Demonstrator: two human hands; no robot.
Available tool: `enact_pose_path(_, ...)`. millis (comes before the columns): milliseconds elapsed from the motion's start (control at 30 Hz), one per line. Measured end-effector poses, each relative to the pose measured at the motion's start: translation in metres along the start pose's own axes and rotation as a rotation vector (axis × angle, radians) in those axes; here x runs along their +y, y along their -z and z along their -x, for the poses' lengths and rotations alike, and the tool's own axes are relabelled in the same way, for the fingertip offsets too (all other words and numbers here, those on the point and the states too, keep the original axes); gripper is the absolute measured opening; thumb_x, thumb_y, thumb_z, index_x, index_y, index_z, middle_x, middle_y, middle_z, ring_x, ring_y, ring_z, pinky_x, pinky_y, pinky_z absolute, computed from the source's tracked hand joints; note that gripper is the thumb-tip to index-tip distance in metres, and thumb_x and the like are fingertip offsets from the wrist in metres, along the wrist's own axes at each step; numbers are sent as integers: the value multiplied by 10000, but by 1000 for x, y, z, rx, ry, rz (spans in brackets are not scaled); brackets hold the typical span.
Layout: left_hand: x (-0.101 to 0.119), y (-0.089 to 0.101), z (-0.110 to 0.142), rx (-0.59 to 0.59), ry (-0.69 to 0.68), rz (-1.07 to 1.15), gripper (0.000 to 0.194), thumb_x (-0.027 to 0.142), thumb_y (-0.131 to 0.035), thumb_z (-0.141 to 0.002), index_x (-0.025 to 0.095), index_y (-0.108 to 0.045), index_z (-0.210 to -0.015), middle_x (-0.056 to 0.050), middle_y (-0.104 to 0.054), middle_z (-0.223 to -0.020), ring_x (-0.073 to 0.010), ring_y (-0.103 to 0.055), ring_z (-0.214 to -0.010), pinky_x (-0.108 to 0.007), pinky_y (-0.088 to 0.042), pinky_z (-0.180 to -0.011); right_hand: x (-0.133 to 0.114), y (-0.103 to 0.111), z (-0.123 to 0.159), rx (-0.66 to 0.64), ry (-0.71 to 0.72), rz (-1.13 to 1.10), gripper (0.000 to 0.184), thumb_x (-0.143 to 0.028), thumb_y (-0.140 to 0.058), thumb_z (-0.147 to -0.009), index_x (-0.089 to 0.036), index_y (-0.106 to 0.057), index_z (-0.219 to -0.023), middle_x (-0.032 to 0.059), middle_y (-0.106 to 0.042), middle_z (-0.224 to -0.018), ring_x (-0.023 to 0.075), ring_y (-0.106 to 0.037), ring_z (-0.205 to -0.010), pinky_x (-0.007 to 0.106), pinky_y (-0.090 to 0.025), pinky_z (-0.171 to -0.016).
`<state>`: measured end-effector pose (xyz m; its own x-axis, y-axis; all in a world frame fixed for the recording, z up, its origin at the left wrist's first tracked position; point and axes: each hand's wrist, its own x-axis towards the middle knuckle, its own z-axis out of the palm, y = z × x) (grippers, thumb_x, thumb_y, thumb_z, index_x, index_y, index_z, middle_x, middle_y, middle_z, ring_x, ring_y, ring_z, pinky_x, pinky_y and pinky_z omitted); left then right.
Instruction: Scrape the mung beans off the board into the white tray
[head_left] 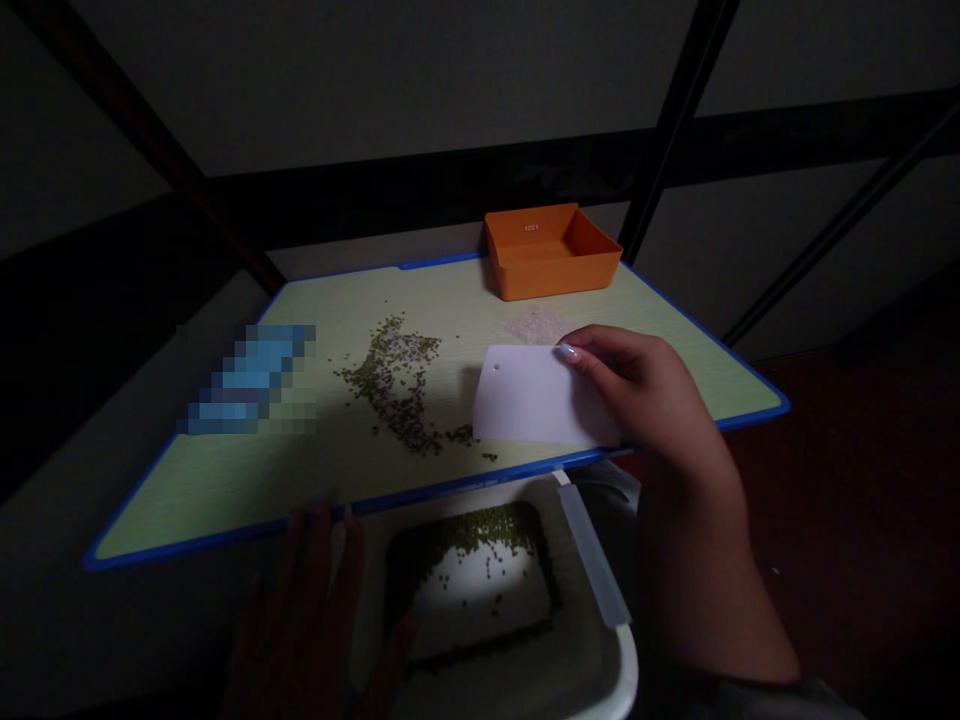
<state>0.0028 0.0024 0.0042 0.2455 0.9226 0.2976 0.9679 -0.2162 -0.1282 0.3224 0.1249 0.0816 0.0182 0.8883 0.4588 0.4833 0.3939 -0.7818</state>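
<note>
One plastic scraper (pixel 525 395), long axis sideways

- Hands: 2, one left hand (pixel 307 620), one right hand (pixel 645 400)
- White plastic scraper (pixel 536 395): 1
- Orange tray (pixel 551 255): 1
- Green cutting board (pixel 180 510): 1
- White basin (pixel 626 670): 1
- Mung beans (pixel 394 380): too many to count

Orange tray (pixel 551 255), wht scraper (pixel 525 395), grn beans (pixel 397 385)
</note>
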Motion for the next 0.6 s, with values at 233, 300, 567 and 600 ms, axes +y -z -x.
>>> enact_pose_path(233, 1, -1, 0, 11, -12, 15, 773, 557, -385, -825, 241, -97, -1470, -104, -129, -1637, -333, -197, -1490, -606, -434, -1043, 1, 0, 1, -6, -1, 59, 192, -345, -576, -903, -207, -688, -831, 27, -721, -827, 184, -636, -767, 285, -436, -676)
enact_pose_path(300, 1, -2, 0, 10, -4, 15, 767, 553, -385, -827, 238, -105, -1469, -100, -138, -1636, -325, -193, -1492, -604, -425, -1056, 0, 1, 1, -6, -1, 73, 189, -342, -576, -904, -209, -688, -829, 24, -718, -818, 178, -633, -759, 279, -430, -665)
enact_pose_path(567, 0, 0, 0, 12, -12, 1, 760, 554, -373, -833, 227, -115, -1469, -120, -173, -1626, -332, -215, -1485, -599, -432, -1045, 0, 7, 3, 5, -23, 47, 185, -355, -593, -895, -211, -698, -845, 18, -707, -798, 165, -619, -719, 269, -401, -608)
enact_pose_path(600, 1, 0, 0, 20, -15, 1, 759, 557, -369, -834, 222, -122, -1468, -127, -192, -1620, -335, -225, -1481, -603, -435, -1041, 0, 7, 3, 15, -22, 39, 181, -352, -595, -894, -210, -697, -846, 18, -707, -800, 164, -619, -719, 268, -400, -606)
